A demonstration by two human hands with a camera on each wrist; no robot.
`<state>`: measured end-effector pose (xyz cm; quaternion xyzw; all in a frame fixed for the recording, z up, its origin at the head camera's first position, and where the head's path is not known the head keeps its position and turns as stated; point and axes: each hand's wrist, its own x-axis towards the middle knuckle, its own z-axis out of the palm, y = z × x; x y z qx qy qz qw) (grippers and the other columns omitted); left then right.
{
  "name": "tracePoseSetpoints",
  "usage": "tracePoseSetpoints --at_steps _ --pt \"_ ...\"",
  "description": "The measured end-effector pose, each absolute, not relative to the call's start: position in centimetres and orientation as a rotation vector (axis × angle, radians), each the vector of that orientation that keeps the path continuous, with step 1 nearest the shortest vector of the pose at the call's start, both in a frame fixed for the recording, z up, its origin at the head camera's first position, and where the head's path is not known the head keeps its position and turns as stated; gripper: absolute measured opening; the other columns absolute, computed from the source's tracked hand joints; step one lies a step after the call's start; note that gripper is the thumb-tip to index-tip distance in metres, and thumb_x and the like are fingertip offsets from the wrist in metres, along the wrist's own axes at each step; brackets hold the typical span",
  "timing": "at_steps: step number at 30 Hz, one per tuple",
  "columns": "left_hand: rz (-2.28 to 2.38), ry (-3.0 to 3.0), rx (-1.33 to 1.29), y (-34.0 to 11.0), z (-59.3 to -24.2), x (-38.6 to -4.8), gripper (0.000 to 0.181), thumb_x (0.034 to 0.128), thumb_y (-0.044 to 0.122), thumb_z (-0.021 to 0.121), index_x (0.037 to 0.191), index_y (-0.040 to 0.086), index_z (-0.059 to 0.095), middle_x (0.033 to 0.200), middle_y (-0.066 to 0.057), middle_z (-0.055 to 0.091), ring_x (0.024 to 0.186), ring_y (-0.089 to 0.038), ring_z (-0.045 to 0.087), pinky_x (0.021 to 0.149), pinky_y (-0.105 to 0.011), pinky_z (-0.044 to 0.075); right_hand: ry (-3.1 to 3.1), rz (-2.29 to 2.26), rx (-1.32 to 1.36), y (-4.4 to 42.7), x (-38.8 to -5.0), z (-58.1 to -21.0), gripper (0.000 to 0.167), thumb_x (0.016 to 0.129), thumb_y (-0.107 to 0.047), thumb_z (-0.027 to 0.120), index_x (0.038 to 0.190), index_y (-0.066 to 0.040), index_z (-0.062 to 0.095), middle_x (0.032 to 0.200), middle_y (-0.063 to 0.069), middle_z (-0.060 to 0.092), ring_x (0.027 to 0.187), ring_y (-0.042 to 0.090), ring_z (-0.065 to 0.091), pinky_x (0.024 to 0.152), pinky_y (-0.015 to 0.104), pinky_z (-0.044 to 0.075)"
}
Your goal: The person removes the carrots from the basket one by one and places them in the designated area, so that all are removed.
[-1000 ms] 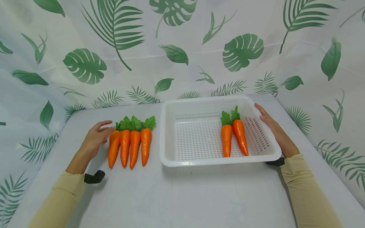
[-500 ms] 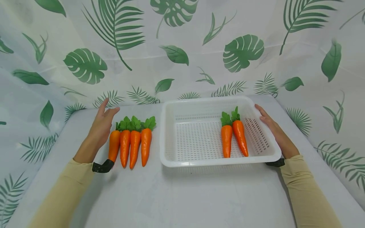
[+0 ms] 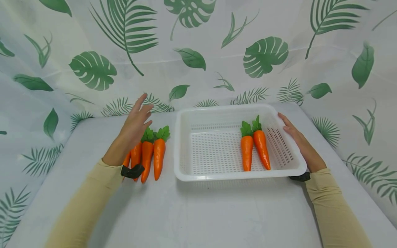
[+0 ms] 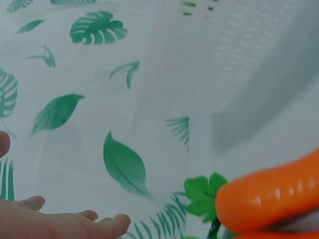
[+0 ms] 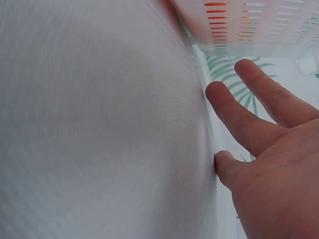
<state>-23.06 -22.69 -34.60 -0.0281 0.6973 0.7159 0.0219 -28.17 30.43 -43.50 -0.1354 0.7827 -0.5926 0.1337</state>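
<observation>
My left hand (image 3: 133, 127) hovers over the left end of a row of several orange carrots with green leafy tops, its fingers spread and holding nothing. It partly covers the leftmost carrots; the rightmost carrot (image 3: 159, 158) shows whole. In the left wrist view a carrot (image 4: 269, 194) lies to the right of the fingertips (image 4: 121, 225), apart from them. My right hand (image 3: 302, 146) is at the right side of a white perforated plastic basket (image 3: 217, 177), fingers extended. Whether it touches the rim is unclear. Inside the basket, toward the right, lie a straight carrot (image 3: 246, 153) and a slanted carrot (image 3: 262, 150).
A white cloth covers the table (image 3: 198, 213). Behind it hangs a white curtain (image 3: 217, 51) with green leaf prints. Each wrist wears a black camera mount, such as the left mount (image 3: 131, 171). The basket stands right of the carrot row, a narrow gap between them.
My left hand has lifted off the leftmost carrot's top and moved up and to the right over the row, its fingers spreading. The right hand, basket and carrots have stayed put.
</observation>
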Motion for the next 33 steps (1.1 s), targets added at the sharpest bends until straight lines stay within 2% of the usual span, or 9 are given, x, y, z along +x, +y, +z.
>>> tracePoseSetpoints --at_steps 5,10,13,20,22,27,33 --pt "2.262 2.124 -0.052 -20.5 -34.1 -23.7 0.069 0.1129 0.034 0.054 0.173 0.03 0.02 0.178 -0.004 0.014 0.16 -0.031 0.023 0.128 -0.045 0.026 2.26 -1.719 -0.382 30.6 -28.1 -43.5 0.067 0.117 -0.041 0.027 0.172 -0.028 -0.009 0.174 0.03 0.002 0.141 0.023 0.04 0.091 0.013 0.05" --pt "2.318 2.084 0.008 -18.5 -34.1 -24.2 0.068 0.1119 0.03 0.056 0.172 0.026 0.024 0.176 -0.006 0.021 0.158 -0.029 0.029 0.126 -0.042 0.031 2.251 -1.734 -0.373 30.5 -28.0 -43.7 0.067 0.117 -0.042 0.028 0.172 -0.03 -0.008 0.174 0.031 0.001 0.135 0.013 0.042 0.091 0.013 0.05" --pt "2.349 2.072 0.053 -17.3 -34.0 -24.3 0.068 0.1112 0.029 0.058 0.171 0.025 0.027 0.175 -0.006 0.023 0.156 -0.029 0.033 0.125 -0.041 0.033 2.255 -1.727 -0.358 30.4 -28.0 -43.7 0.068 0.116 -0.043 0.028 0.172 -0.03 -0.008 0.174 0.03 0.002 0.135 0.014 0.042 0.091 0.012 0.05" --pt "2.424 1.999 0.136 -14.8 -33.5 -24.7 0.065 0.1109 0.027 0.059 0.17 0.021 0.032 0.168 -0.012 0.037 0.151 -0.031 0.042 0.123 -0.043 0.038 2.279 -1.699 -0.322 30.3 -28.0 -43.7 0.069 0.116 -0.046 0.027 0.172 -0.03 -0.009 0.176 0.026 0.002 0.149 0.037 0.033 0.09 0.012 0.05" --pt "2.438 1.973 0.152 -14.2 -33.3 -24.8 0.064 0.111 0.026 0.059 0.169 0.02 0.032 0.165 -0.014 0.041 0.149 -0.032 0.044 0.122 -0.043 0.039 2.285 -1.694 -0.335 30.3 -28.1 -43.7 0.069 0.116 -0.045 0.026 0.172 -0.029 -0.009 0.175 0.027 0.003 0.147 0.035 0.035 0.09 0.013 0.051" --pt "2.444 1.942 0.195 -12.6 -32.9 -25.0 0.062 0.1115 0.025 0.056 0.169 0.018 0.034 0.161 -0.016 0.045 0.146 -0.033 0.047 0.121 -0.045 0.04 2.283 -1.714 -0.366 30.3 -28.2 -43.6 0.069 0.115 -0.044 0.027 0.172 -0.028 -0.007 0.174 0.029 0.003 0.136 0.017 0.043 0.089 0.013 0.051" --pt "2.411 1.92 0.213 -10.6 -32.6 -25.5 0.059 0.1116 0.026 0.057 0.167 0.018 0.037 0.158 -0.017 0.05 0.144 -0.031 0.051 0.12 -0.045 0.041 2.25 -1.758 -0.38 30.4 -28.1 -43.7 0.067 0.116 -0.042 0.028 0.173 -0.031 -0.007 0.174 0.03 0.001 0.133 0.011 0.043 0.091 0.014 0.052"
